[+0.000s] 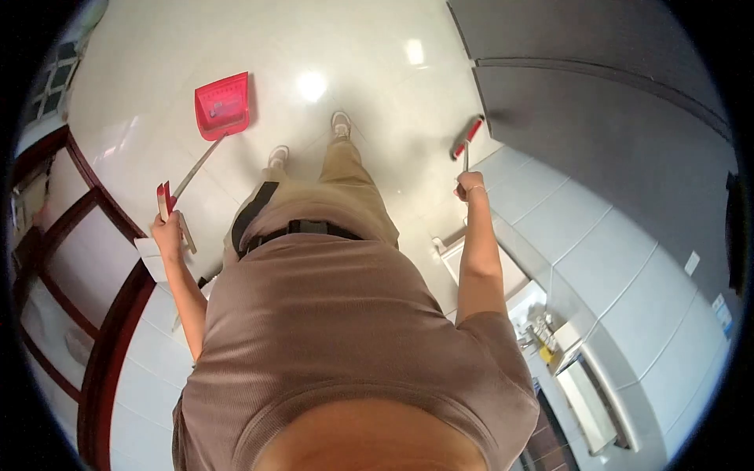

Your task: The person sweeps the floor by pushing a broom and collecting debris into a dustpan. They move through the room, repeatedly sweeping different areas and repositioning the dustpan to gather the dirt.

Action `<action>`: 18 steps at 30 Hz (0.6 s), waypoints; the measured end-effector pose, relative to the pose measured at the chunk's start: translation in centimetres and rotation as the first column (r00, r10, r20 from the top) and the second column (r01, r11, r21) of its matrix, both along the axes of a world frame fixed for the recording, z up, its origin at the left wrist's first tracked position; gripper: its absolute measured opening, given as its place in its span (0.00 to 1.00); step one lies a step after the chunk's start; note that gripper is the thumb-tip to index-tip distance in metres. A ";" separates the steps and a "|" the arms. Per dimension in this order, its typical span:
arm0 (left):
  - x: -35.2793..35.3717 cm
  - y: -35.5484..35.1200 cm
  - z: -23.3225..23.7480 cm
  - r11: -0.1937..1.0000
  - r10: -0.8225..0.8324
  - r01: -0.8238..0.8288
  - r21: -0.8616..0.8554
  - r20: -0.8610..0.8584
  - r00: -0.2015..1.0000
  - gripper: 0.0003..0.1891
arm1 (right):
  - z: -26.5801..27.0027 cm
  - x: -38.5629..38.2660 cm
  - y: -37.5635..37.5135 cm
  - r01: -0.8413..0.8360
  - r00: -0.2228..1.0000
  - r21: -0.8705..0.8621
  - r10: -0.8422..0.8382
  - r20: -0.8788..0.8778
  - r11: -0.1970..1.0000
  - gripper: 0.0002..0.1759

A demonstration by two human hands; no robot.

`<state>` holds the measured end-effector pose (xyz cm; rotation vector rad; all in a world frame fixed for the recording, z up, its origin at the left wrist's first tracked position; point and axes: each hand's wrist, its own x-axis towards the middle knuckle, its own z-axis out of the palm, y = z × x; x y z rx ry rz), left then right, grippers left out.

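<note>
On the left, my left hand [166, 233] is closed around the long-handled dustpan's handle, near a red and cream end piece [164, 201]. The handle slants forward to the red dustpan [222, 106], whose pan is on the pale floor; a few small dark bits seem to lie in it. Over on the right, my right hand [471, 187] grips the stick of a broom. Its narrow red head with dark bristles [468, 138] is close to the base of the dark grey cabinet front. Fingers on both hands are partly hidden.
Glossy pale floor tiles [377, 63] spread ahead of my feet. A dark grey cabinet-like surface [597, 118] and light blue wall tiles [597, 235] border the right. Dark red wooden frames [118, 345] stand on the left. Behind right is a counter with a white tray-like container [585, 404].
</note>
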<state>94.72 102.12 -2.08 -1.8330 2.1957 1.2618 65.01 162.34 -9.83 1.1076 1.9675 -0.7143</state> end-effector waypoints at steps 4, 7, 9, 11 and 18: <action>-1.8 1.7 2.6 0.998 0.055 -0.055 -0.016 -0.013 0.998 0.14 | -0.8 -5.8 0.1 -0.023 0.998 0.055 0.019 0.060 0.998 0.11; -2.2 1.9 3.2 0.995 0.096 -0.097 0.027 0.034 0.995 0.13 | -0.3 -7.6 -3.2 -0.242 0.958 -0.076 0.250 0.137 0.967 0.08; -3.1 2.2 3.4 0.991 0.126 -0.128 0.041 0.041 0.991 0.13 | -1.3 -6.8 -5.1 -0.576 0.806 -0.167 0.590 0.049 0.800 0.11; -1.7 1.7 2.0 0.986 0.158 -0.155 0.062 -0.041 0.987 0.13 | 0.6 -4.9 -9.0 -0.588 0.803 -0.192 0.596 -0.019 0.786 0.10; -1.9 1.1 1.8 0.979 0.173 -0.180 0.094 0.077 0.982 0.14 | 7.0 -1.5 -19.9 -0.592 0.801 -0.372 0.575 -0.167 0.715 0.09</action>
